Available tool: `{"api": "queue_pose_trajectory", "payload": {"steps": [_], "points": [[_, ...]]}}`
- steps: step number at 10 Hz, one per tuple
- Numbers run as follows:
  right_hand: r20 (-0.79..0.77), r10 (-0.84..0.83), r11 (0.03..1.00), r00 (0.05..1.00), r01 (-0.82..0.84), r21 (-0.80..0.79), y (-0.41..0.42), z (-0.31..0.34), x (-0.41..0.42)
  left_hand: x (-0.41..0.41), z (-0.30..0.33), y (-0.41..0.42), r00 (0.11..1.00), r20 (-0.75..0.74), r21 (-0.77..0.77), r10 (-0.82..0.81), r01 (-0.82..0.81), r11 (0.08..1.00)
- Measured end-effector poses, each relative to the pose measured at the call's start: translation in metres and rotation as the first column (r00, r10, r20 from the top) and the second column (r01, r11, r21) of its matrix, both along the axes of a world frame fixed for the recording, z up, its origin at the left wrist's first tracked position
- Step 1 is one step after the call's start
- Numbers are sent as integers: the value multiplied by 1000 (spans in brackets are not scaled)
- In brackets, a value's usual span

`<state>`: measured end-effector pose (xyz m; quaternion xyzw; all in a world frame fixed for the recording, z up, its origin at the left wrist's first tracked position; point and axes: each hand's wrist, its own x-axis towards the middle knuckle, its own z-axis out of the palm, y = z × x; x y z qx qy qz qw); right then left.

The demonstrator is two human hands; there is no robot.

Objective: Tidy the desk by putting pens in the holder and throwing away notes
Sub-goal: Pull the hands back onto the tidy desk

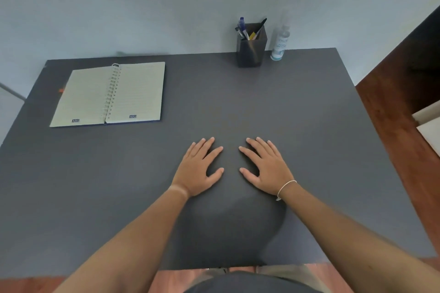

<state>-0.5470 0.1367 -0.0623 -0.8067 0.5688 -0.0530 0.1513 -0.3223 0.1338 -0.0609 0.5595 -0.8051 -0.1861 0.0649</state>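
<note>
Dark grey matte desk (pixel 297 114): pens (pixel 247 28) in square dark holder (pixel 251 51), far edge. Left hand (pixel 198 169), right hand (pixel 266 169) flat, splayed, empty. Risk: reach topples holder.

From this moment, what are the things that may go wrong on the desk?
1. The pen holder stands at the far edge, right beside the spray bottle; a careless reach there might tip the bottle.
2. The pens lean out over the holder's rim, so a bump may spill them.
3. The open notebook lies near the desk's far left corner and could be pushed off.
</note>
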Motion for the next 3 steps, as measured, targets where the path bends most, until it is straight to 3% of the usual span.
{"api": "queue_pose_trajectory", "payload": {"steps": [3], "points": [[56, 2, 999, 998, 0, -40, -1, -5, -1, -1, -5, -1, 1000, 5, -52, 9, -9, 999]]}}
